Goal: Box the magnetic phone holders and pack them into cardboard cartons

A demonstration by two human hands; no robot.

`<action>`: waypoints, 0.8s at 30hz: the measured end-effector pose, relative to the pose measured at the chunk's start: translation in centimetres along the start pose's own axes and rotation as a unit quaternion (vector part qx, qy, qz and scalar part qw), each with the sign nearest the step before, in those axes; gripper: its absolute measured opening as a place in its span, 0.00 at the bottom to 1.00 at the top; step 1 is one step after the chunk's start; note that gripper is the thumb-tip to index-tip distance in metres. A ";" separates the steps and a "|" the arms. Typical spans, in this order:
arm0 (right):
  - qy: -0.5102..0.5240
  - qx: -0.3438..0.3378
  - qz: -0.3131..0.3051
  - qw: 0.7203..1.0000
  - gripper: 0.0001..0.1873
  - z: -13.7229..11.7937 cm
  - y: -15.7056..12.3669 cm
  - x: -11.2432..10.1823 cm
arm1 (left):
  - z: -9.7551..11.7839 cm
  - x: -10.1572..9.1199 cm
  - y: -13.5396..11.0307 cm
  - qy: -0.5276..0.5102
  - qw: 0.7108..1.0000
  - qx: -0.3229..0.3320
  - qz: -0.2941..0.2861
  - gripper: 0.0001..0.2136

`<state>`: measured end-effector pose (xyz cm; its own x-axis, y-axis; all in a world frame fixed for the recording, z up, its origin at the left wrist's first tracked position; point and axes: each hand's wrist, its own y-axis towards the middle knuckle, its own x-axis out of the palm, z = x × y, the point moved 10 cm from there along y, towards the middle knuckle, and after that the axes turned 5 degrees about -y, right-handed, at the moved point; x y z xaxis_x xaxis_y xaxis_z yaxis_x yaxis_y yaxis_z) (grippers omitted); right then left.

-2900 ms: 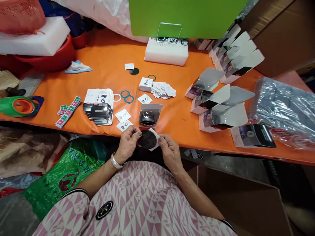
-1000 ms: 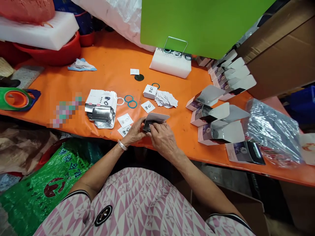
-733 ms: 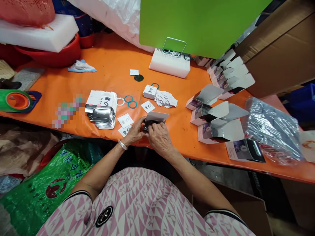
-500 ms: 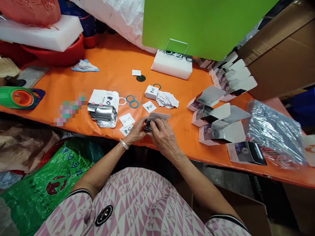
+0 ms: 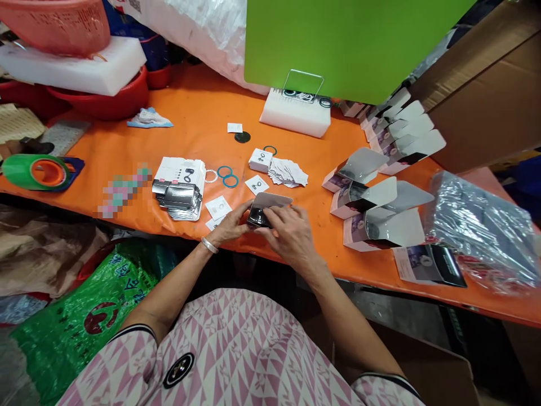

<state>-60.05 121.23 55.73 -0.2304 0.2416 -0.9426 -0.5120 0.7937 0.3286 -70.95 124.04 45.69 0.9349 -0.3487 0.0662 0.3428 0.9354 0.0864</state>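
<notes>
A small carton (image 5: 258, 216) with a black front and a raised pale flap is at the table's near edge. My left hand (image 5: 231, 226) is closed round its left side, thumb and fingers on the walls. At the right side, my right hand (image 5: 291, 230) has its fingers curled over the carton's edge and opening, hiding part of it. The carton's contents cannot be made out. Left of it are printed cards (image 5: 218, 207) and a stack of flat folded cartons (image 5: 180, 186). Beyond it lies another card (image 5: 257, 185).
Several open cartons (image 5: 359, 223) stand at the right, near a plastic-wrapped grey stack (image 5: 482, 217). Teal rings (image 5: 230, 181), a fanned pile of cards (image 5: 288, 172) and a white foam block (image 5: 296, 115) lie ahead. A tape roll (image 5: 40, 172) is far left.
My right hand has shifted slightly right and its fingers have drawn back from the carton's middle, so more of the black front shows. The view has shifted a little.
</notes>
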 end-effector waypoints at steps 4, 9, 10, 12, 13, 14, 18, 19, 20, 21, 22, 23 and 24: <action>0.229 0.215 0.124 0.941 0.17 8.1 -2.9 -0.6 | -1.1 -0.8 0.2 -0.192 0.980 -0.028 0.038 0.34; 0.575 0.302 -0.001 0.761 0.29 8.3 -2.5 9.2 | -1.3 1.1 1.8 -0.207 0.974 -0.059 0.073 0.25; 0.589 0.297 -0.003 0.751 0.30 7.6 -2.1 10.0 | -1.2 1.5 2.0 -0.171 0.980 -0.064 0.083 0.24; 0.560 0.269 0.031 0.783 0.31 7.0 -1.2 9.6 | -1.0 1.7 2.2 -0.107 0.984 -0.065 0.125 0.21; 0.528 0.231 0.049 0.816 0.30 6.5 -0.8 8.7 | -0.8 1.4 2.0 -0.090 0.982 -0.058 0.154 0.19; 0.489 0.171 0.057 0.853 0.27 5.7 -0.5 7.6 | -0.8 1.0 1.8 -0.088 0.978 -0.050 0.182 0.17; 0.284 -0.072 0.010 0.956 0.23 2.0 -1.5 4.7 | -2.3 0.6 1.1 -0.194 0.967 -0.065 0.151 0.21; 0.226 -0.089 -0.006 0.970 0.24 1.8 -2.0 4.8 | -2.8 0.9 1.0 -0.226 0.965 -0.078 0.109 0.23; 0.172 -0.091 -0.018 0.981 0.27 1.9 -2.4 5.0 | -3.1 1.0 0.8 -0.249 0.962 -0.085 0.068 0.25; 0.126 -0.084 -0.027 0.988 0.29 2.0 -2.7 5.3 | -3.2 1.0 0.6 -0.264 0.960 -0.086 0.035 0.27; 0.090 -0.073 -0.031 0.993 0.30 2.2 -2.9 5.5 | -3.3 0.8 0.4 -0.271 0.959 -0.084 0.008 0.29; 0.064 -0.061 -0.028 0.996 0.28 2.3 -3.0 5.6 | -3.3 0.8 0.2 -0.274 0.958 -0.082 -0.014 0.31; 0.045 -0.049 -0.022 0.998 0.26 2.3 -3.0 5.7 | -3.3 0.8 0.2 -0.275 0.957 -0.083 -0.034 0.33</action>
<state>-57.96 121.48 49.19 -0.2774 0.1532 -0.9485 -0.6002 0.7433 0.2956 -69.84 124.11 42.48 0.7363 -0.3436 0.5830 0.4527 0.8904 -0.0469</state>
